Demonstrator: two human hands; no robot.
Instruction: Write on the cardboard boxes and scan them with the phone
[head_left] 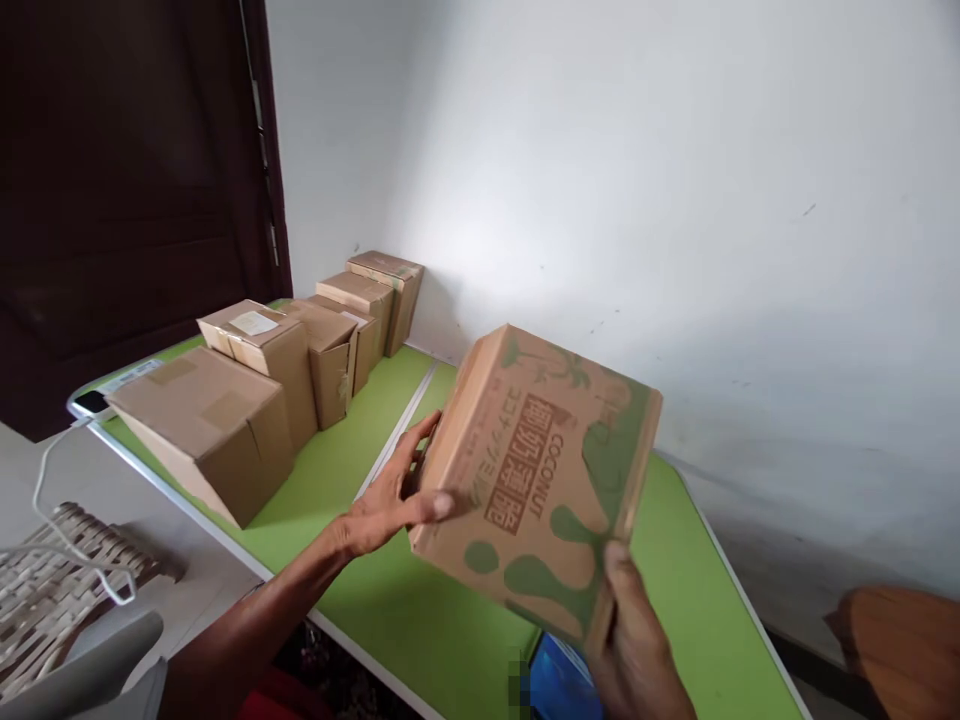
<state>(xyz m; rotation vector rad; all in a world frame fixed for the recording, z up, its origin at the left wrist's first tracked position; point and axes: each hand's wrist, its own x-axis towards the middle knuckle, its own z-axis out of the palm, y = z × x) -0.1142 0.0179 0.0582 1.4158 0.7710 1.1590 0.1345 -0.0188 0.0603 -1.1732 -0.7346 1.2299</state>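
Between my two hands a cardboard box (536,470) is held tilted above the green table. Its face toward me carries green splashes, palm trees and the printed word COCONUT. My left hand (397,500) grips the box's left side, thumb on the printed face and fingers around the edge. At the lower right corner, my right hand (637,630) holds it with the thumb in front; its other fingers are hidden behind the box. Part of a blue object (562,680) shows below the box, close to my right hand.
Several closed cardboard boxes (202,400) stand in a row along the left of the green folding table (390,630). A white cable (45,490) hangs off the left corner by a dark phone-like object (93,402). A woven seat (67,580), a wall and a brown round-edged object (900,650) surround the table.
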